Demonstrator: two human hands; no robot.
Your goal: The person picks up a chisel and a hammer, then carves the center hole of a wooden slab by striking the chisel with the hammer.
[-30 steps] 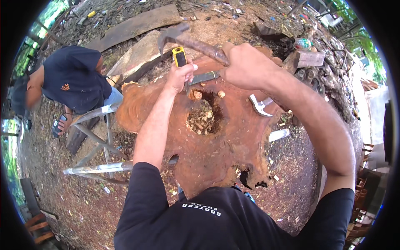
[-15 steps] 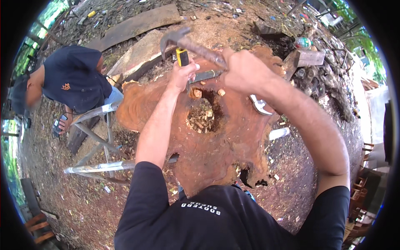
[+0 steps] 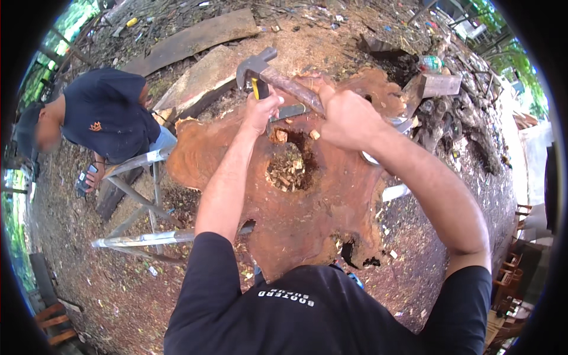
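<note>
My left hand (image 3: 262,112) is wrapped round an upright yellow-and-black handled chisel (image 3: 260,86), just above the rim of a rough hollow (image 3: 287,168) full of chips in a reddish wood slab (image 3: 228,154). My right hand (image 3: 343,115) grips a worn claw hammer (image 3: 290,84) by its handle; the hammer's head is at the chisel's handle top, though contact is unclear. A dark flat tool (image 3: 291,110) lies behind my left hand. Loose wood chunks (image 3: 281,136) sit at the hollow's edge. A second hammer (image 3: 370,158) is mostly hidden under my right forearm.
A co-worker (image 3: 106,112) in a dark shirt bends at the left, holding a dark handheld object (image 3: 86,183). A metal frame (image 3: 136,239) stands left of the slab. Planks (image 3: 198,35) lie behind, and gnarled wood with a block (image 3: 438,86) is at the back right.
The hammer's head and my right hand have come down and slightly right, toward me, onto or near the chisel's top. My left hand and the chisel have shifted slightly lower and right in view.
</note>
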